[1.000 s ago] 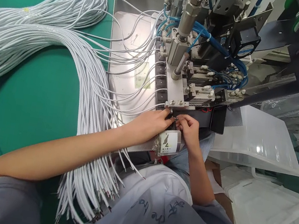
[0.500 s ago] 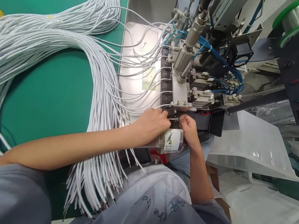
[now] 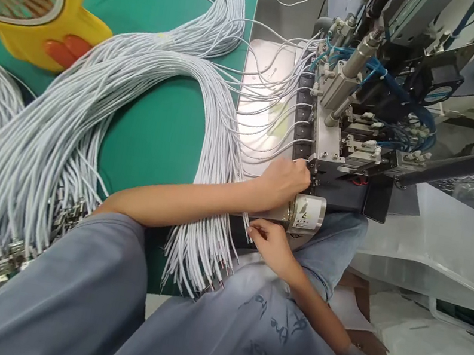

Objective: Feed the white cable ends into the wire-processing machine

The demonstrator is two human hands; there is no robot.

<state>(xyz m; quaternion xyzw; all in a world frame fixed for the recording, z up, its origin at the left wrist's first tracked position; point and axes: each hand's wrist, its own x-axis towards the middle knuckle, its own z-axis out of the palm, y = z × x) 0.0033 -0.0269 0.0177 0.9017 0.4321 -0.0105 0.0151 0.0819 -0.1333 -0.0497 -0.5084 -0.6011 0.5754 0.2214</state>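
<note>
My left hand (image 3: pixel 284 180) is closed at the front end of the machine's black fixture row (image 3: pixel 305 116); what its fingers hold is hidden. Lower down, my right hand (image 3: pixel 269 242) pinches the end of a white cable (image 3: pixel 246 222) between thumb and fingertips. That cable hangs at the right side of a thick bundle of white cables (image 3: pixel 217 119), whose loose ends spread near my lap. Several single cables run from the bundle across a pale metal plate (image 3: pixel 262 63) to the fixtures. A clear tape roll with a white label (image 3: pixel 307 213) lies just below my left hand.
A yellow fan (image 3: pixel 78 24) stands at the upper left on the green table (image 3: pixel 150 126). More cables with metal connectors (image 3: pixel 16 249) lie at lower left. Cylinders and blue tubes of the machine (image 3: pixel 342 92) rise behind the fixtures. A translucent bin (image 3: pixel 445 236) is at the right.
My right hand has left the fixture and moved down and left to the loose cable ends. My left hand stays at the fixture. The view has shifted left, showing the yellow fan.
</note>
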